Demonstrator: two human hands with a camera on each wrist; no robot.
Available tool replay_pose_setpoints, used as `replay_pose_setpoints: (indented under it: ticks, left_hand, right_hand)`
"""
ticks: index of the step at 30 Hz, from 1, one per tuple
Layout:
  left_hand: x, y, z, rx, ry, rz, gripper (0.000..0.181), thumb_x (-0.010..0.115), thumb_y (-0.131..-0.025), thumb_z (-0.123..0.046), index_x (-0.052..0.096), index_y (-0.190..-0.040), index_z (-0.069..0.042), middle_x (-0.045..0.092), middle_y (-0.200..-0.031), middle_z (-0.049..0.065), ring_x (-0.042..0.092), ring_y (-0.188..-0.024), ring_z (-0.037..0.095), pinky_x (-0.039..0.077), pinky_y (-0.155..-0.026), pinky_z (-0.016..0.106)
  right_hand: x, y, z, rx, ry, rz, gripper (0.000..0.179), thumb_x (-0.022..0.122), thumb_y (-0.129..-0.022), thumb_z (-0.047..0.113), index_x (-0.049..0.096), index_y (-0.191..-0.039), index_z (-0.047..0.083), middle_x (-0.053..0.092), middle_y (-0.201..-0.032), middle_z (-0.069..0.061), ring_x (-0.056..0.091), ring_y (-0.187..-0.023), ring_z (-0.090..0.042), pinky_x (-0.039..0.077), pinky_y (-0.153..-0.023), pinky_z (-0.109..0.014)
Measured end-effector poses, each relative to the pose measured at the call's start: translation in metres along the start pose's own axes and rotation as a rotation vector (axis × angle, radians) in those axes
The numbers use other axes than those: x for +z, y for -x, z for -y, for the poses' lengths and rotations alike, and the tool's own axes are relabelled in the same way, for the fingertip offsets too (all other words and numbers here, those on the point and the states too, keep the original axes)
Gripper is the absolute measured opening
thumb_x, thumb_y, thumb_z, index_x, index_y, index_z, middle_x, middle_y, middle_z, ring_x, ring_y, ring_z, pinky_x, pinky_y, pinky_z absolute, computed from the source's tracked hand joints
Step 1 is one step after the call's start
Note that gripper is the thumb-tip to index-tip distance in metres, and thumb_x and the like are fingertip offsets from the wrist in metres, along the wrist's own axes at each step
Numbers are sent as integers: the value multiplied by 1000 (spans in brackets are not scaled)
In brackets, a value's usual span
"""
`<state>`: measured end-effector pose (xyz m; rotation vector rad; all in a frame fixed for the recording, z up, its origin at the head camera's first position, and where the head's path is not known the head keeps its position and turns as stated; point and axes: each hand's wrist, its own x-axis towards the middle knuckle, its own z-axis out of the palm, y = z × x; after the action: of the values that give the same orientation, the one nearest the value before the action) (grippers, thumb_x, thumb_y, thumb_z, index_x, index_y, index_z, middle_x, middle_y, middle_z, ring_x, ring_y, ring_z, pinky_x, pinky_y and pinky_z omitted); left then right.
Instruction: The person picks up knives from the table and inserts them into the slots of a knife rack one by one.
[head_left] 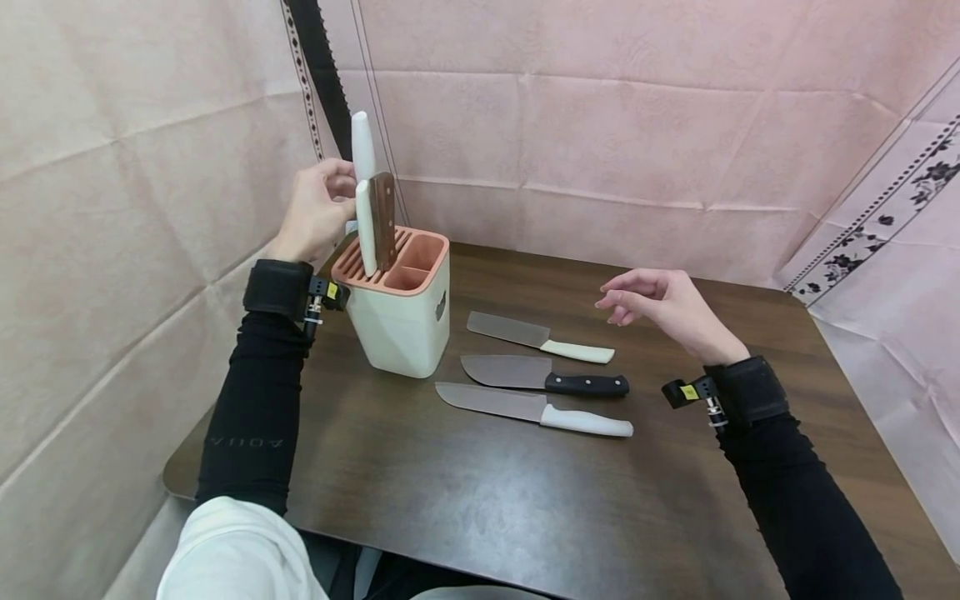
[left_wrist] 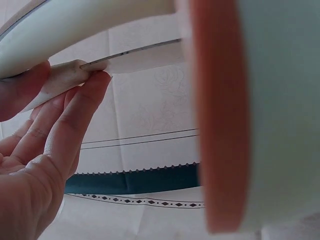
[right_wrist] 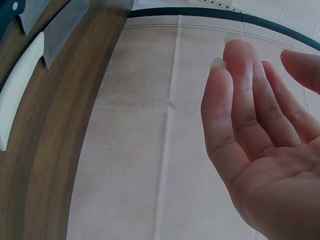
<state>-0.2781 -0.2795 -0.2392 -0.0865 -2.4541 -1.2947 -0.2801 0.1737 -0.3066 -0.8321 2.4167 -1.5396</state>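
My left hand (head_left: 318,208) is at the knife block (head_left: 397,325), a pale box with a salmon slotted top. Its thumb and fingers pinch a white-handled knife (head_left: 363,146) low on the handle, as the left wrist view shows, with part of the blade (left_wrist: 145,57) above the block's rim. Close in front stand a shorter white handle (head_left: 365,229) and a brown wooden handle (head_left: 384,218) in the slots. My right hand (head_left: 660,304) hovers over the table's right side, fingers loosely bent and holding nothing. Nearest to it lies a cleaver with a cream handle (head_left: 577,351).
On the brown table (head_left: 420,475), a black-handled knife (head_left: 585,384) and a white-handled knife (head_left: 585,421) lie below the cleaver, blades pointing left. The block's top has open compartments (head_left: 422,250) on its right. Pink cloth (head_left: 600,142) hangs behind the table and along both sides.
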Motion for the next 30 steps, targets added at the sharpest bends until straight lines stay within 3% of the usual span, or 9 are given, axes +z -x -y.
replay_pose_setpoints:
  ticks: [7,16,24,30]
  left_hand:
    - [6,-3,-2,-7,36,-19,35,58,-92,-1,54,-127,-2,64,-116,18,60,-105,23,48,-100,46]
    - [14,-9,0,-7,36,-63,35,58,-91,0,54,-126,0,64,-119,21,61,-96,17,52,-96,42]
    - [21,-13,0,-3,4,-91,34,58,-92,-1,55,-125,0,64,-121,23,60,-102,21,53,-95,42]
    - [25,-14,0,-8,8,-69,33,57,-92,0,54,-125,0,63,-120,24,59,-102,20,52,-96,42]
  right_hand:
    - [-3,0,-2,-6,-5,-11,25,59,-96,18,63,-114,0,74,-94,6,70,-78,-16,58,-73,-30]
    - [-8,4,-6,2,-4,-27,26,60,-96,20,63,-115,1,74,-94,6,71,-79,-16,57,-73,-27]
    - [-12,7,-11,-3,-9,-36,26,60,-96,19,63,-115,1,75,-95,6,70,-79,-16,57,-73,-28]
    - [-15,10,-15,-7,-19,-36,26,59,-96,19,63,-115,1,75,-95,6,70,-79,-15,57,-73,-27]
